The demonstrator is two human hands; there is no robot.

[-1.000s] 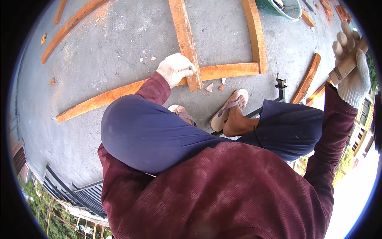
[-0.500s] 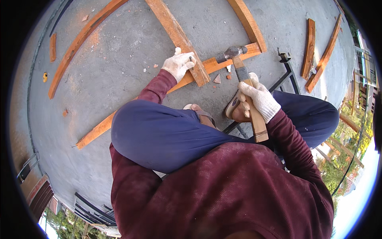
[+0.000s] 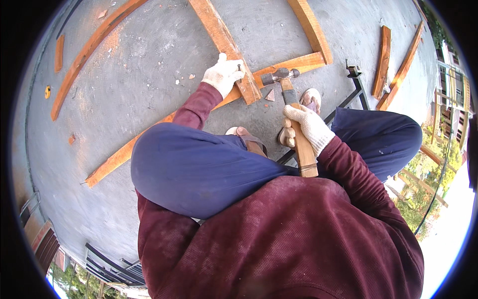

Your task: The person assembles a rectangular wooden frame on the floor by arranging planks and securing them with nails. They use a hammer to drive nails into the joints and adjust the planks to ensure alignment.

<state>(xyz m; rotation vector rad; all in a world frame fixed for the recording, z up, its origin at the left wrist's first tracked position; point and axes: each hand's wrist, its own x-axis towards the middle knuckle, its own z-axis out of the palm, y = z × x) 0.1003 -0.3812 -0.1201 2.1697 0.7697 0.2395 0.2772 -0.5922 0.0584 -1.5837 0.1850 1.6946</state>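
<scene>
My gloved left hand (image 3: pixel 222 74) rests on a wooden plank (image 3: pixel 219 32), its fingers pinching a nail (image 3: pixel 239 68) that stands upright near the plank's near end. That plank lies across a longer wooden beam (image 3: pixel 119 154), which slants from lower left to upper right. My gloved right hand (image 3: pixel 308 124) is wrapped round the wooden handle of a hammer (image 3: pixel 290 97). The hammer's metal head is to the right of the nail and apart from it, over the beam.
Another plank (image 3: pixel 311 30) meets the beam's right end. A black metal frame (image 3: pixel 358 89) stands by my right knee. Loose wood pieces (image 3: pixel 382 62) lie at the right, a long strip (image 3: pixel 89 50) at the left. A yellow tape measure (image 3: pixel 48 91) and small chips dot the concrete floor.
My right hand has moved the hammer left, bringing its head nearer the nail. My left hand keeps its pinch on the nail. The whole view has shifted slightly.
</scene>
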